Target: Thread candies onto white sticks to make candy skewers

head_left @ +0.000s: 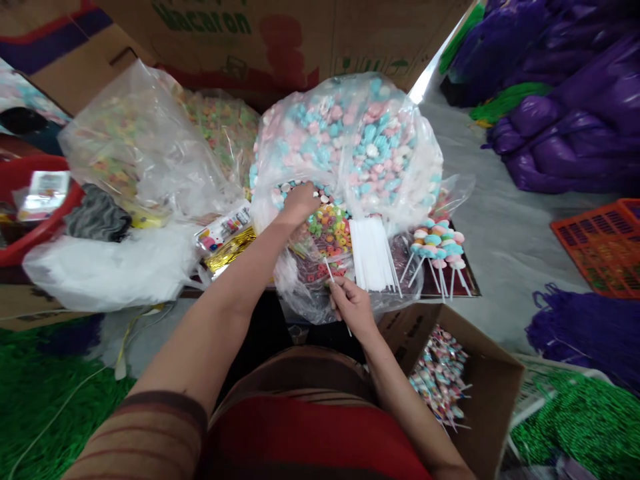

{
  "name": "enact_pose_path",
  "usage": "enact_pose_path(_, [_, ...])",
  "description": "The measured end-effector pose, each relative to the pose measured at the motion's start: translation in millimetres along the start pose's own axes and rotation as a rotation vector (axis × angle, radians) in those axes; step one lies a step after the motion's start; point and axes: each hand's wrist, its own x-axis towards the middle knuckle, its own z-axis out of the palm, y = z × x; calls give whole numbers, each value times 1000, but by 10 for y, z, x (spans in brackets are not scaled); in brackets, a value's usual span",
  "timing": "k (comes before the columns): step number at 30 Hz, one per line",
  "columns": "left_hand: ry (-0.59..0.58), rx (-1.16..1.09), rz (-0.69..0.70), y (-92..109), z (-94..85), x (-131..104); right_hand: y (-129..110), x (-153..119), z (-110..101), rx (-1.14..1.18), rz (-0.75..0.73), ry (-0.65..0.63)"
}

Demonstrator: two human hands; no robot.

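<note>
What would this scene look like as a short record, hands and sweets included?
Left hand: at the mouth of the bag of pink, blue and white sweets; fingertips partly hidden
Right hand: holding a thin white stick
Between hands: small multicoloured sweets
Beside them: pile of white sticks
Further right: sweets on sticks
Below right: open carton holding more sweets

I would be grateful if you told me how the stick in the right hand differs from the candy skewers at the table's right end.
The stick shows no candy on its visible parts, while the candy skewers bear pieces that include pink and blue ones. The stick is held in the right hand; the candy skewers rest together at the right end of the table, with neither hand on them. Both have thin, white shafts.
</note>
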Motion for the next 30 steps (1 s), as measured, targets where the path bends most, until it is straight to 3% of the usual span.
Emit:
enact_pose_path(5, [212, -238, 110, -211, -67, -394, -179, -74, -15, 86, 31, 51])
enact_pose_path(10, [231, -554, 389, -191, 37, -1284, -449, -10, -68, 258, -23, 230])
enact_pose_path(14, [205, -650, 508, -180, 247, -1790, -542, 99, -61, 308, 33, 149])
enact_pose_path(20, [257, -475, 546, -245, 377, -1907, -578, 82, 35, 268, 100, 56])
enact_pose_path(23, [216, -596, 512, -243, 361, -1954, -601, 68, 44, 281, 123, 61])
enact_pose_path(27, [-27, -1089, 244, -232, 379, -2015, -625, 54, 19, 312, 120, 80])
enact_pose_path(30, [-237, -1310, 93, -224, 388, -2026, -615, 34, 23, 288, 92, 84])
